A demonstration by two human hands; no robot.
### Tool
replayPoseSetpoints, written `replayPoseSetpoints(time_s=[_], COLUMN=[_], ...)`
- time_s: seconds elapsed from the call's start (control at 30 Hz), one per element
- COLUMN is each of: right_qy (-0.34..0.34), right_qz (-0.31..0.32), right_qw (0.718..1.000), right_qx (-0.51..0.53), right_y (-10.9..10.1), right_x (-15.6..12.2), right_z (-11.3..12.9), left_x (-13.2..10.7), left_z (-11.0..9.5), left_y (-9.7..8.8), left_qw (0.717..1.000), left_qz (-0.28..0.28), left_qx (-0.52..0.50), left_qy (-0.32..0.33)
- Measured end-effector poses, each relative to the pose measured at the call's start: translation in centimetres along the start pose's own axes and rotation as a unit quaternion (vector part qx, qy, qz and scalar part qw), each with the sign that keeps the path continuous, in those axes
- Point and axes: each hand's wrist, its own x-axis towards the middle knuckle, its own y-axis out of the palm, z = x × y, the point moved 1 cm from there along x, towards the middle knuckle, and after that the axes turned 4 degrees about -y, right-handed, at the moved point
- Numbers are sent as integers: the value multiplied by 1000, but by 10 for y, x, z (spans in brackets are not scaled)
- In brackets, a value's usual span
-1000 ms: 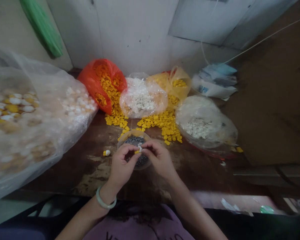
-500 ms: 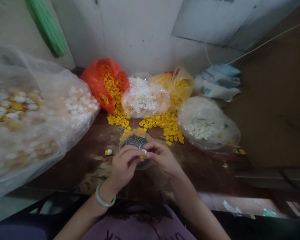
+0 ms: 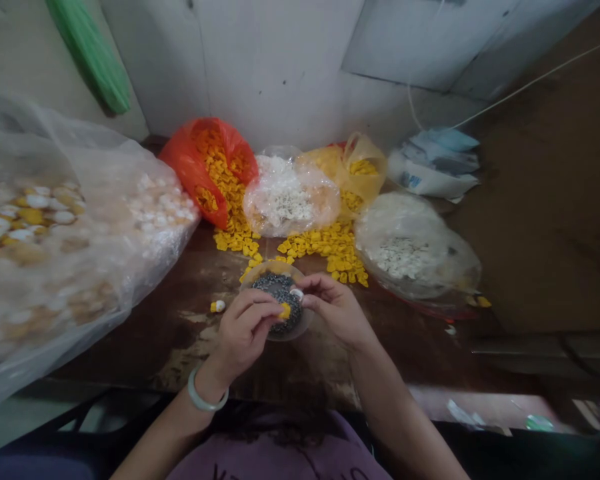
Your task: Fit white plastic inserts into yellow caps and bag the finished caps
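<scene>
Between the fingertips of my left hand (image 3: 247,325) is a small yellow plastic piece (image 3: 285,311). My right hand (image 3: 336,308) pinches a small white piece (image 3: 297,294), a short way up and to the right of the yellow one; the two pieces are apart. Both hands hover over a clear round bowl (image 3: 307,325) that holds many tiny dark grey bits (image 3: 275,283). Left of the bowl, a joined yellow-and-white piece (image 3: 218,306) lies on the brown table (image 3: 180,293).
A big clear bag (image 3: 105,200) of yellow-and-white pieces fills the left. Behind the bowl are a red bag (image 3: 177,153) and loose yellow pieces (image 3: 330,247). Clear bags of white pieces (image 3: 293,200) stand at the middle and right (image 3: 415,247), beside a stack of packets (image 3: 437,163).
The yellow and white pieces were together between my fingers; now they are apart, one in each hand. My hands have drawn slightly away from each other.
</scene>
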Motion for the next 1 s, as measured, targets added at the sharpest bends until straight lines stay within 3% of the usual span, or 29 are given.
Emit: replayPoseSetpoints(time_s=[0.2, 0.33, 0.43, 0.53, 0.57, 0.6, 0.63, 0.7, 0.8, 0.9, 1.0], right_qy=[61, 45, 18, -16, -36, -57, -62, -64, -49, -27, -19], right_qz=[76, 84, 121, 140, 95, 11, -29, -62, -58, -35, -28], right_qw=[995, 995, 992, 969, 953, 919, 902, 879, 859, 850, 855], right_qx=[28, 25, -36, -204, -285, -389, -427, -468, -506, -525, -518], right_y=[15, 21, 16, -2, -12, -23, -32, -47, -53, -45, -38], right_x=[-10, -11, 3, 42, 61, 81, 102, 142, 189, 214, 223], right_z=[5, 0, -5, -8, -7, -5, -3, -1, -7, -20, -28], left_x=[-3, -5, -4, -1, 0, 0, 1, 0, -3, -6, -6], left_z=[-3, -2, 3, 9, 11, 12, 12, 13, 11, 9, 8], left_y=[0, 1, 3, 1, 0, 0, 0, 1, 9, 16, 19], left_qw=[999, 998, 1000, 992, 985, 977, 966, 941, 901, 876, 865], left_qz=[-10, -27, 1, -23, -44, -65, -81, -101, -104, -94, -88], left_qx=[0, 13, -25, -76, -96, -118, -139, -177, -225, -259, -277], left_qy=[38, 50, 9, -98, -133, -168, -202, -272, -357, -396, -410])
